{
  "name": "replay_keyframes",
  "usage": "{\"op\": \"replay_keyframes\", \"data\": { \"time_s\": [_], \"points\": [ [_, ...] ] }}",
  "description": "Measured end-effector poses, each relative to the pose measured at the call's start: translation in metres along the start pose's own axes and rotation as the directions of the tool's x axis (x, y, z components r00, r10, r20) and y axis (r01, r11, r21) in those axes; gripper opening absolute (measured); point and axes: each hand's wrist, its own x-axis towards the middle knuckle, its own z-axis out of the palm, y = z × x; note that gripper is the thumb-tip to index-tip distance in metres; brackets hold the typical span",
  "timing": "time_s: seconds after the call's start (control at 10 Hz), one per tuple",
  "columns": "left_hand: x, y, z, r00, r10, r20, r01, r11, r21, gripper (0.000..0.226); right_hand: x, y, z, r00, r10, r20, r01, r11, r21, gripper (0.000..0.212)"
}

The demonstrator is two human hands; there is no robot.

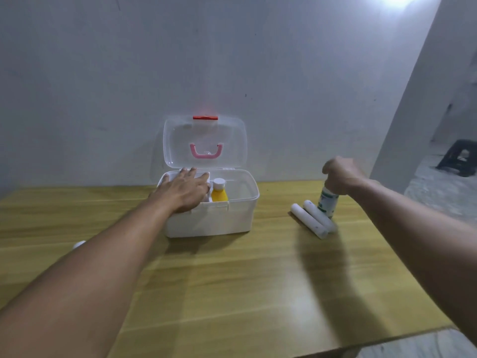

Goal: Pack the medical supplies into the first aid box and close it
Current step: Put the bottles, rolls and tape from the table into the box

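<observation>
The box [210,218] stood open with a yellow bottle [219,193] already inside, the left hand [184,193] lying flat and unclenched on its rim, while right of the box the right hand [340,177] clasped a green-labelled bottle [327,202] beside two white rolls [313,219] not yet packed.

Left hand [184,191] flat, palm down, fingers spread, forearm stretched far forward. Right hand [340,177] out to the right, knuckles up, fingers curled closed in a grip from above.
</observation>
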Motion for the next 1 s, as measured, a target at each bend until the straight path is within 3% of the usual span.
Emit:
{"op": "replay_keyframes", "data": {
  "time_s": [0.2,0.4,0.5,0.7,0.8,1.0],
  "points": [
    [-0.001,0.001,-0.001,1.0,-0.002,0.002,0.002,1.0,0.005,0.054,-0.007,-0.006,-0.013,0.98,-0.089,-0.18,0.101,0.993,0.059,0.032],
    [-0.001,0.001,-0.002,1.0,-0.007,0.013,0.007,1.0,-0.003,0.054,-0.028,-0.065,-0.069,0.903,-0.209,-0.374,0.313,0.918,0.244,0.027],
    [-0.002,0.001,-0.002,1.0,-0.007,0.014,0.007,1.0,0.005,0.055,-0.044,-0.096,-0.075,0.886,-0.303,-0.352,0.423,0.839,0.342,0.033],
    [0.001,0.0,0.0,1.0,0.022,-0.014,-0.021,0.996,0.083,0.055,-0.055,-0.129,-0.065,0.851,-0.389,-0.352,0.515,0.75,0.415,0.02],
    [0.001,0.0,0.0,0.999,0.034,-0.019,-0.032,0.995,0.092,0.054,-0.057,-0.136,-0.06,0.832,-0.42,-0.363,0.546,0.734,0.404,0.02],
    [0.0,0.0,0.002,1.0,0.006,-0.022,-0.006,1.0,0.02,0.054,-0.06,-0.142,-0.03,0.844,-0.488,-0.224,0.536,0.758,0.372,0.024]
  ]
}}
